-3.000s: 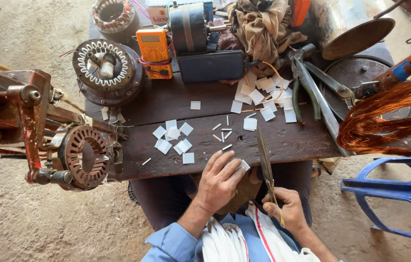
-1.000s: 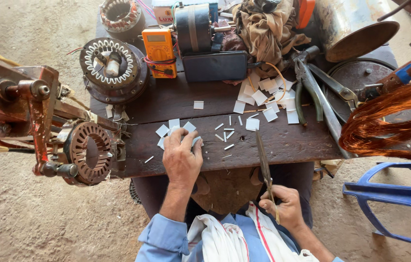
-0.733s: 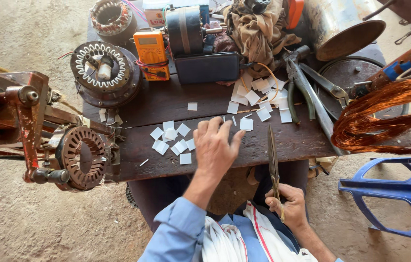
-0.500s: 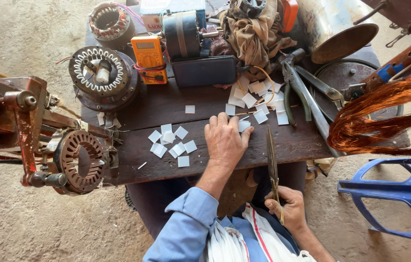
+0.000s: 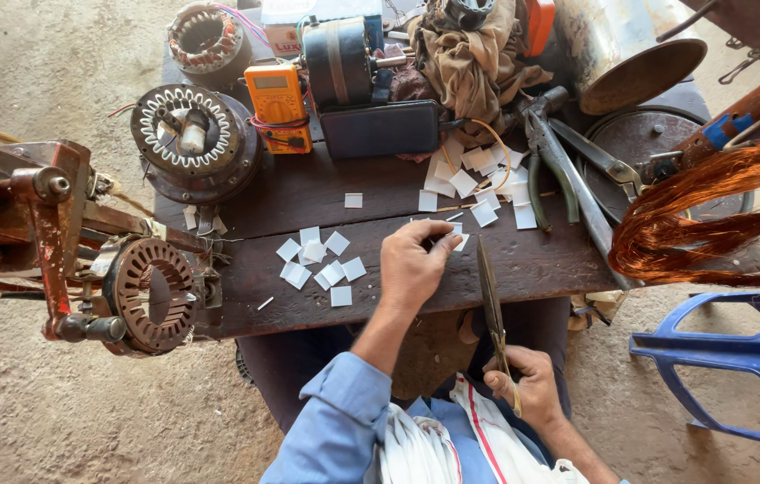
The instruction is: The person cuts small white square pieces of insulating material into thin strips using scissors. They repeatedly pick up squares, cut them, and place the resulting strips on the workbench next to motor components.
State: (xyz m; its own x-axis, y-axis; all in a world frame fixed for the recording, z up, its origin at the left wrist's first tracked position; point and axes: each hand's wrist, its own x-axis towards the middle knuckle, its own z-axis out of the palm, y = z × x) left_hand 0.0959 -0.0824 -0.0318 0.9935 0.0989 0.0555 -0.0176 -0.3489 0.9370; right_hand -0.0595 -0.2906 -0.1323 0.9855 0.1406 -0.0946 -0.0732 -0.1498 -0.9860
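The left hand [image 5: 411, 264] was laid palm-down on the dark wooden bench [image 5: 541, 264], its fingers curled and the fingertips pinched together over small white paper pieces [image 5: 456, 235] near the middle of the board; a piece appeared to be gripped between thumb and forefinger, though the knuckles hid the contact and it could not be told for certain. The right hand [image 5: 528, 385] was held low, close to the body and off the bench edge, clenched around the handles of long scissors [image 5: 490, 300], whose closed blades were pointed up and away, across the front edge of the bench, just right of the left hand.

A loose group of cut paper squares [image 5: 321, 260] was spread to the left of the left hand, and a larger heap of paper squares [image 5: 474, 175] lay beyond it, beside the pliers [image 5: 546, 152]. An orange multimeter [image 5: 278, 103] was stood at the back of the bench, between a wound stator [image 5: 193, 143] and a dark motor body [image 5: 337, 63]. An empty slotted stator core [image 5: 151, 296] was mounted on a rusty winding rig [image 5: 30, 215] at the left end. A hank of copper wire [image 5: 712, 215] was draped at the right, above a blue plastic chair [image 5: 738, 358].
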